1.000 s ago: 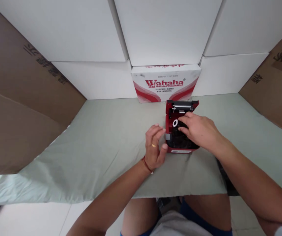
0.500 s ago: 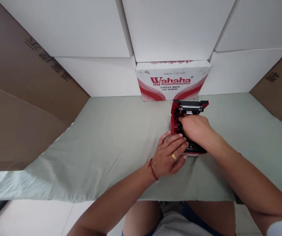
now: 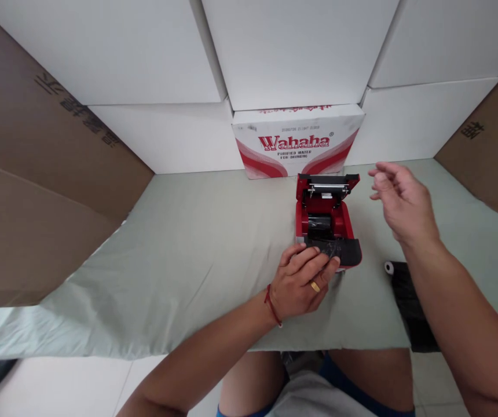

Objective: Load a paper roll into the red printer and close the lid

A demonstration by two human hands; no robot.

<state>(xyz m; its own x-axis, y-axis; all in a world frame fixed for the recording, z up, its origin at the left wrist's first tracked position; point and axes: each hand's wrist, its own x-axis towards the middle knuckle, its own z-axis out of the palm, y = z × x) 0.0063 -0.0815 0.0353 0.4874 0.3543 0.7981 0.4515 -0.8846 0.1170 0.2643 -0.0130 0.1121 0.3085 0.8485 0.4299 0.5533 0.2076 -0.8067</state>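
A small red printer (image 3: 328,223) with its lid open sits on the pale green cloth-covered table (image 3: 197,255). A black roll lies in its bay, and a strip of black film (image 3: 333,248) trails over its front edge. My left hand (image 3: 301,282), wearing a gold ring and a red wrist cord, rests at the printer's front left corner with its fingers pressing on that film. My right hand (image 3: 401,200) hovers in the air to the right of the printer, fingers loosely spread and holding nothing.
A white and red Wahaha box (image 3: 297,141) stands right behind the printer, among stacked white boxes (image 3: 292,52). Brown cardboard panels (image 3: 36,174) close in both sides. A black roll with a white core (image 3: 407,292) lies on the table under my right forearm.
My right hand has lifted out of the printer and moved up to the right. The roll bay is now uncovered, and my left hand stays on the film at the front.
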